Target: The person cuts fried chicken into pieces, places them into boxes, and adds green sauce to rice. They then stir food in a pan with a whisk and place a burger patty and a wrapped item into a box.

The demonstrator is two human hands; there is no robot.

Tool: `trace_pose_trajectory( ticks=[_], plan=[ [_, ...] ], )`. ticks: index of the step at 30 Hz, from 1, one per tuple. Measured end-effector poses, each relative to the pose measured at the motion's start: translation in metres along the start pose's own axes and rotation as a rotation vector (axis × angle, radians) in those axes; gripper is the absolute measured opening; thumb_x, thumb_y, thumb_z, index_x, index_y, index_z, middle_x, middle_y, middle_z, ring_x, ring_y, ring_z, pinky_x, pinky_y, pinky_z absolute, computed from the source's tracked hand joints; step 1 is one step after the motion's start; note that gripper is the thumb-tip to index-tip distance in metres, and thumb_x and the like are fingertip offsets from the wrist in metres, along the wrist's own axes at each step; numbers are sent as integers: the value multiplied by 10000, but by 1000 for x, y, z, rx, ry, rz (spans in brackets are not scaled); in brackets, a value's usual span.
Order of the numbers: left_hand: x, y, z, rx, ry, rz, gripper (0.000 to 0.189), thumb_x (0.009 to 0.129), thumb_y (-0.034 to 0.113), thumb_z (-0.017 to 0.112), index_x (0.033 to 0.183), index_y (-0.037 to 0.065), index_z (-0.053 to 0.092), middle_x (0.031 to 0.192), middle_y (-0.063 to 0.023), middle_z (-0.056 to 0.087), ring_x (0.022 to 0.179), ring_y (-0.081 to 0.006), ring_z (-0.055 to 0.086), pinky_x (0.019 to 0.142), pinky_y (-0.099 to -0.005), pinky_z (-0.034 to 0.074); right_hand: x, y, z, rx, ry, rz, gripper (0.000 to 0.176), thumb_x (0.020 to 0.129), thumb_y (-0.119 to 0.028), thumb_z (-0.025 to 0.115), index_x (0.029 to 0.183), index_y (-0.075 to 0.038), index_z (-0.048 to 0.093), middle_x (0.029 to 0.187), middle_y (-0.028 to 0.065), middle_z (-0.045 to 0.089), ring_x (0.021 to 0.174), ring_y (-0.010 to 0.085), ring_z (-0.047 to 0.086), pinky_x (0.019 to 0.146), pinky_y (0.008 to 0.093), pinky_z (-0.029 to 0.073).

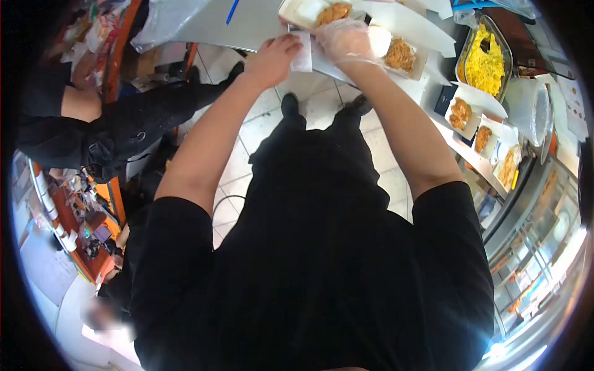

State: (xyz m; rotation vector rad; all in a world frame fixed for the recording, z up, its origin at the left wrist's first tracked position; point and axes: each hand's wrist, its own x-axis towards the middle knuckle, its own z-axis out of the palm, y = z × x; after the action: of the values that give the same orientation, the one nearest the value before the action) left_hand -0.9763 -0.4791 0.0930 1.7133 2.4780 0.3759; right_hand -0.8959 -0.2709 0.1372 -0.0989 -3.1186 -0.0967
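Observation:
At the counter's near edge, my left hand (pixel 278 54) has its fingers curled over a white paper piece (pixel 302 57), which may be a slip or a box flap. My right hand (pixel 351 42) wears a clear plastic glove. Its fingers are closed at the near side of a white takeaway box (pixel 296 13) holding fried chicken (pixel 334 13); the fingertips are partly hidden. Right beside that hand stands another open white box (pixel 421 60) with brown fried food (pixel 400 55) and a white portion, perhaps rice (pixel 378 41).
A metal tray of yellow food (pixel 484 62) stands at the right. Several open boxes with fried pieces (pixel 460 114) line the right counter. A blue pen (pixel 232 11) and a plastic bag (pixel 166 23) lie at the left. Another person's dark-clothed leg (pixel 148 120) is close on the left.

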Motion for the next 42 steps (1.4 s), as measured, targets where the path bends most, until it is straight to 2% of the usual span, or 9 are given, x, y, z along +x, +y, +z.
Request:
trace_pose_trajectory(
  ticks=[13,21,26,28,29,33,37,39,42],
  plan=[
    [0,-23,-7,-64,44,31,547,771,5,599,1310,96,610,1407,-32,551,1324,-246,466,1075,-426,384,-10,-36,-52,208,-122,320,299,893,-298,574,841,-58,746,813,164,716,800,354,703,738,464,549],
    [-2,-33,3,-223,171,28,562,796,-30,542,1333,126,596,1360,-59,604,1300,-254,494,1068,-436,373,-163,-40,-9,467,-84,288,207,936,-213,596,1037,-86,725,994,154,720,962,356,665,866,484,495],
    [-1,-37,3,-292,180,30,597,799,-45,516,1364,141,562,1328,-75,621,1292,-270,502,1068,-447,370,-394,-33,84,493,-781,766,426,944,-392,568,1252,-110,648,1253,214,642,1183,384,602,998,452,479],
    [1,-38,7,-299,164,8,612,801,-47,513,1381,147,545,1318,-80,623,1288,-268,506,1067,-450,370,-513,-22,99,655,-881,740,465,936,-442,598,1229,-87,666,1094,188,717,1053,356,671,913,431,518],
    [3,-38,6,-296,171,17,612,801,-47,513,1381,147,545,1318,-80,623,1288,-268,506,1067,-450,370,-526,-37,92,980,-892,1681,430,938,-435,622,1148,-65,689,904,128,722,830,272,685,742,395,535],
    [4,-29,5,-308,186,-27,576,807,-22,526,1360,130,562,1300,-88,633,1275,-275,517,1055,-454,381,-520,-53,22,1068,-592,2006,248,1004,-313,583,975,-84,675,714,30,600,611,152,566,565,318,463],
    [0,-28,7,-474,383,-50,534,817,-72,513,1326,79,581,1311,-183,607,1202,-384,567,1025,-479,446,-631,10,143,1596,208,1628,170,975,-223,606,1049,-82,664,908,82,699,747,209,655,642,348,517],
    [-12,-30,25,-515,346,-147,502,817,-54,581,1311,32,571,1338,-203,584,1267,-378,531,1076,-467,424,-486,25,27,708,-58,1271,335,938,-227,660,1255,-124,633,1113,146,694,944,263,692,761,372,559],
    [-53,3,14,-241,305,-221,695,804,-64,588,1469,37,413,1451,-265,454,1342,-454,441,1135,-507,351,-385,96,-54,353,48,1183,263,935,-166,624,1186,-96,658,1032,201,697,928,326,688,809,412,542]
  ],
)
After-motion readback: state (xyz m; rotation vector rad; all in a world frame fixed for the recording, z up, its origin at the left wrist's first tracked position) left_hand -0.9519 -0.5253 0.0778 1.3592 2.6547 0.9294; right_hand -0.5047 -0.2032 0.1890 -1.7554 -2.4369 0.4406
